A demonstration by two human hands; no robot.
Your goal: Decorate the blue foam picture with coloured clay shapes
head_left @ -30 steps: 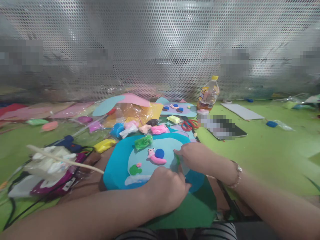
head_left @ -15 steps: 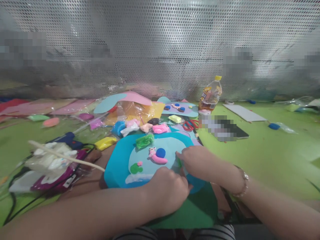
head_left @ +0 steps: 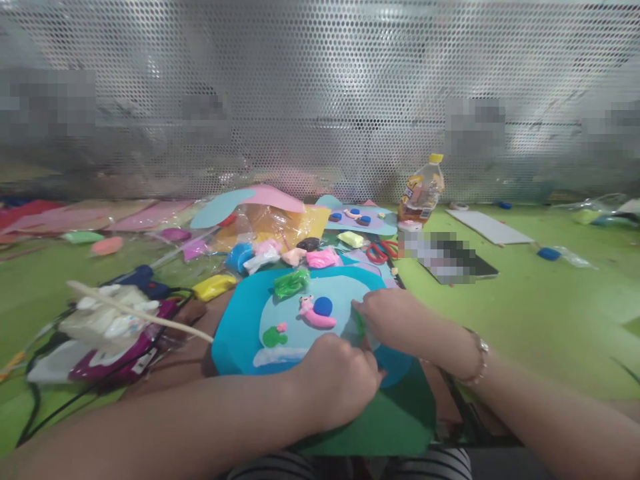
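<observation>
A blue paper sheet with a pale blue paper shape lies in front of me. On it sit a pink clay snail with a blue shell and a green clay lily pad bearing a small pink bit. My right hand is closed at the right of the paper, its fingers around a strip of green clay. Just below, my left hand rests on the lower edge with curled fingers; what they hold is hidden. A bag of green clay lies on the sheet's top.
Beneath is a dark green sheet. Several clay packets, such as a yellow one, lie behind and left, near a purple-and-white bundle with cords. Red scissors, a bottle, a phone-like dark slab and a white board stand or lie beyond.
The whole view has shifted slightly, so things at the left appear a little further right. Both hands stay in nearly the same place on the paper.
</observation>
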